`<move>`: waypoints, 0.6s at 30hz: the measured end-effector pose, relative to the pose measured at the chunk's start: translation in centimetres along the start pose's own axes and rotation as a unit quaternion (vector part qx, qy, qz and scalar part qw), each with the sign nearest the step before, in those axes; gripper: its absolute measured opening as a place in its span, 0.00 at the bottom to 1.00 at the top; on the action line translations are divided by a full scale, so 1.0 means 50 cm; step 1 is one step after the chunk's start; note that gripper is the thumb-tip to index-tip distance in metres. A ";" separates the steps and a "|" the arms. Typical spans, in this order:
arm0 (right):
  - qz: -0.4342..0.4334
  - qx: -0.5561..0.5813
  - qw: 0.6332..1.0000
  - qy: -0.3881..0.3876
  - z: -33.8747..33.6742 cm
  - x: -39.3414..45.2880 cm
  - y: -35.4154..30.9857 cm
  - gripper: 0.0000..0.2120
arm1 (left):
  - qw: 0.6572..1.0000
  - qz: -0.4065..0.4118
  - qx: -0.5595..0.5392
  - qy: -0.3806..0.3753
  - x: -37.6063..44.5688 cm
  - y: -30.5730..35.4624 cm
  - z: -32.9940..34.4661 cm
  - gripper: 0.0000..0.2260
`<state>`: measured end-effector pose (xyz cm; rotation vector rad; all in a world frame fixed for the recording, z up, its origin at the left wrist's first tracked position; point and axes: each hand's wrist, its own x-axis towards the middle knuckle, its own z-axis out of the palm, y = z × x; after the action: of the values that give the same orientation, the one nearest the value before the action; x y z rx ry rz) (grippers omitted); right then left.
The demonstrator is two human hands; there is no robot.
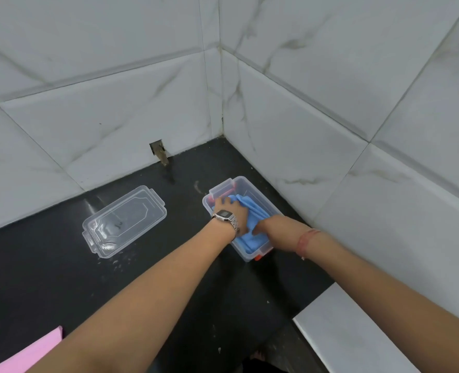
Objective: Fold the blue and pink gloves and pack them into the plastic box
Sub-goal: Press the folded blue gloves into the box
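**Blue glove going into box, pink not packed yet**

Both hands were down in the plastic box [266, 208], right of centre in the frame. Left hand [232, 210] lay on the blue glove [252, 214] with fingers bent over the fabric at the box's far-left end, pressing it down; whether it pinched the cloth or just pushed, can't tell. Right hand [266, 224] sat at the near end with fingers tucked down into the blue fabric, mostly hidden, so its grip can't be read either.

Near to far:
- Lower left corner: pink fabric [31, 354], probably the pink glove, lying on the black counter [169, 265], well apart from the box. Only an edge showed, so fold state unknown.
- Lower right: pale tile ledge [352, 332].
- Centre right: box, open, sitting close to the right-hand tiled wall [330, 130]. Orange-red latch [258, 257] visible at the near end, a reddish bit at the far-left inner corner too.
- Centre left: clear lid [124, 220], off, lying flat on the counter, apart from the box.
- Far: wall corner, with a chipped notch [158, 150] at the tile base.

Progress call: roughly halfway. Blue looked folded and bundled, filling most of the box floor, with creases and a loose layer riding up at the far end. Still needed flattening. Left to do: pink glove in.
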<state>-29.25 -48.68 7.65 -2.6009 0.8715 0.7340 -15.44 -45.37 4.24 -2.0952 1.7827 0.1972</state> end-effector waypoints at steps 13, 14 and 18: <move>0.100 -0.052 0.993 -0.034 0.009 0.104 -0.039 0.21 | 0.997 -0.048 -0.033 -0.042 -0.004 0.019 0.003 0.23; 0.094 -0.045 0.994 -0.025 0.011 0.103 -0.039 0.21 | 0.997 -0.051 -0.040 -0.041 -0.004 0.021 0.004 0.23; 0.089 -0.029 0.996 0.000 0.025 0.118 -0.041 0.22 | 0.995 -0.064 -0.069 -0.026 -0.001 0.031 0.008 0.19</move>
<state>-24.37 -49.37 3.60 -2.5962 1.1084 0.8172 -16.93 -45.34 3.57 -2.2687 1.6397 0.3454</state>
